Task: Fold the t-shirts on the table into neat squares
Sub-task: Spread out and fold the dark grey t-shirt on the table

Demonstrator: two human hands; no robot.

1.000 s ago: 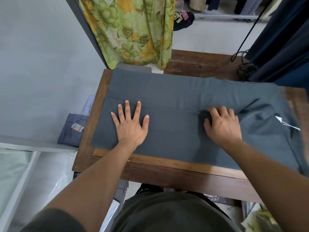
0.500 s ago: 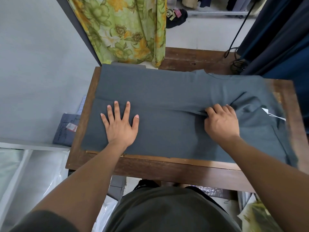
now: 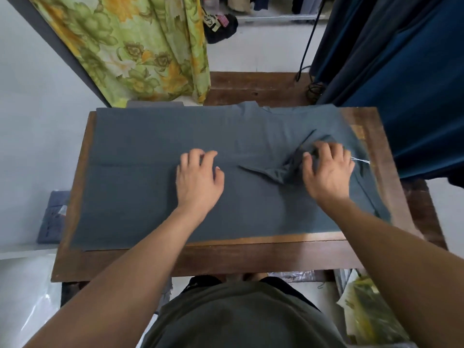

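Note:
A grey t-shirt [image 3: 140,192] lies spread across the wooden table [image 3: 251,257], its near half folded lengthwise along a crease. My left hand [image 3: 198,179] rests on the shirt's middle at the crease, fingers curled down onto the cloth. My right hand [image 3: 326,172] is further right, near the sleeve end, pinching a raised, bunched ridge of the fabric between thumb and fingers. A white tag string [image 3: 361,160] pokes out beside that hand.
A floral green-yellow curtain [image 3: 140,46] hangs behind the table at the left. Dark blue cloth [image 3: 401,84] hangs at the right. A folded blue garment with a label [image 3: 51,219] lies left of the table. Plastic-wrapped items [image 3: 371,312] sit at the lower right.
My left hand has slid right from the shirt's left part to its middle and curled its fingers. My right hand has moved right and lifted a bunch of fabric.

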